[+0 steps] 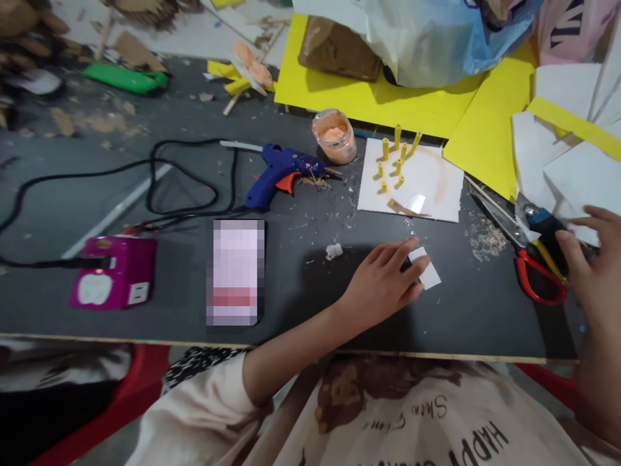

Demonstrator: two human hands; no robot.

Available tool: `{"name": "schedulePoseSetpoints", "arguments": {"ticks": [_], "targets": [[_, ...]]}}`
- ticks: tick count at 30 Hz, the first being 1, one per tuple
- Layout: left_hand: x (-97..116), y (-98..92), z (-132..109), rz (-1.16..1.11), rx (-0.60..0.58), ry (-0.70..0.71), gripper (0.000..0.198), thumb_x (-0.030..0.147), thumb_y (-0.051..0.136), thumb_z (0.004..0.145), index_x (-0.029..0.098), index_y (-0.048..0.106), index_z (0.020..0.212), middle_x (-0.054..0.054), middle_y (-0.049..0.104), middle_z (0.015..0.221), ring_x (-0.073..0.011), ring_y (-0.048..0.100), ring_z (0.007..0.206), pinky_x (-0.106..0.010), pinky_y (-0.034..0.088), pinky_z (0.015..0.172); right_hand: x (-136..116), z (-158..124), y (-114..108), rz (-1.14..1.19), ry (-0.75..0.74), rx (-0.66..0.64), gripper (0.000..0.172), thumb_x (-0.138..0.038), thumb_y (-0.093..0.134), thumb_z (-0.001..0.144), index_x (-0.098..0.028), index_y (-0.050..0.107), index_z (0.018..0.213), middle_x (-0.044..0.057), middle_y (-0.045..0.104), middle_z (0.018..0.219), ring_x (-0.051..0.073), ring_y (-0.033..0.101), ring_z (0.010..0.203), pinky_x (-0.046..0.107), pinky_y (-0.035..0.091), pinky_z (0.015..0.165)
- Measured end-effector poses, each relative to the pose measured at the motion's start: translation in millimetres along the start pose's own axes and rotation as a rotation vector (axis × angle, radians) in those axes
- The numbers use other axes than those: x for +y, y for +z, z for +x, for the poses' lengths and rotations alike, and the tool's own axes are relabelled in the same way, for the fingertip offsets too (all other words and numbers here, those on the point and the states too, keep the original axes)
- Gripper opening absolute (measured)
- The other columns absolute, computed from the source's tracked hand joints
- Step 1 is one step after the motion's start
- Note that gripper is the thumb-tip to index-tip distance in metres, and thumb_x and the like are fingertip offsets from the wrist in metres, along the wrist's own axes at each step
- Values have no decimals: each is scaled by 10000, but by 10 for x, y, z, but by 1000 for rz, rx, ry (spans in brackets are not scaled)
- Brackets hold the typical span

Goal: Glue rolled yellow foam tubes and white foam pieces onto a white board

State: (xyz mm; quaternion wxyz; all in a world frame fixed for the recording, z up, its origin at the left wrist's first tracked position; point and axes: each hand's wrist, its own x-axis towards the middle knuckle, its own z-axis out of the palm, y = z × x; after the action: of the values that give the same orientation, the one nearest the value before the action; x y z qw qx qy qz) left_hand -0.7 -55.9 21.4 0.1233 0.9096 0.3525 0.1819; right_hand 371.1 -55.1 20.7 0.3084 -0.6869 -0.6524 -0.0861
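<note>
My left hand [383,278] rests on the dark table with its fingertips on a small white card piece [429,268], pressing it against the surface. To the right, my right hand [594,259] has its fingers apart beside a black and blue tool [547,230] and red-handled scissors [536,285]; nothing shows in its grasp. Beyond my left hand lies a white board [441,194] with several upright yellow tubes [398,137] and a curved brown strip on it. A blue glue gun [279,171] lies left of an open jar of peach-coloured material [334,136].
A phone [235,272] and a magenta power box [116,272] with black cable sit on the left. Yellow sheets [310,90], plastic bags [436,39] and white paper scraps [582,181] fill the back right. A green cutter [123,76] lies at the back left among scraps.
</note>
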Motion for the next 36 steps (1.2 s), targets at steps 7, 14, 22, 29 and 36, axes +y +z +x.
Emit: {"name": "schedulePoseSetpoints", "arguments": {"ticks": [7,14,22,29,36], "targets": [[113,79,-23,13,-68,-23,274,256,629,852,173,585,1110,-169,514,1400,-301,513,1296,-407,476,1027,497,-205,-35,-22,59,-150,660,-786,689,499,-380,739,1017,192,718,1046,419,654,964,594,451,834],[-259,-166,-150,-6,-67,31,297,174,517,906,149,549,1199,-170,499,1419,-309,462,1339,-512,452,1059,-99,-77,-286,-250,82,-326,666,-673,455,819,-179,657,1217,190,670,1064,361,625,1017,493,495,859],[-111,-103,-344,20,42,-176,297,91,573,846,156,627,1131,-132,604,1226,-253,604,1110,-392,570,916,-822,-18,-380,28,45,-664,357,-405,425,937,-208,642,1139,118,712,1095,260,663,1033,372,514,877],[-148,-75,-318,10,63,-136,274,45,551,847,160,667,1067,-131,607,1230,-252,596,1123,-393,582,904,-1212,64,-42,200,-56,-980,406,-488,393,961,-210,629,1138,85,705,1145,240,663,1058,387,507,916],[-66,-38,-197,46,47,-154,308,72,565,854,162,654,1136,-128,615,1159,-246,593,1022,-390,596,846,-1351,149,81,155,-119,-1007,486,-523,326,971,-192,646,1130,93,713,1125,263,675,1044,421,530,886]]}}
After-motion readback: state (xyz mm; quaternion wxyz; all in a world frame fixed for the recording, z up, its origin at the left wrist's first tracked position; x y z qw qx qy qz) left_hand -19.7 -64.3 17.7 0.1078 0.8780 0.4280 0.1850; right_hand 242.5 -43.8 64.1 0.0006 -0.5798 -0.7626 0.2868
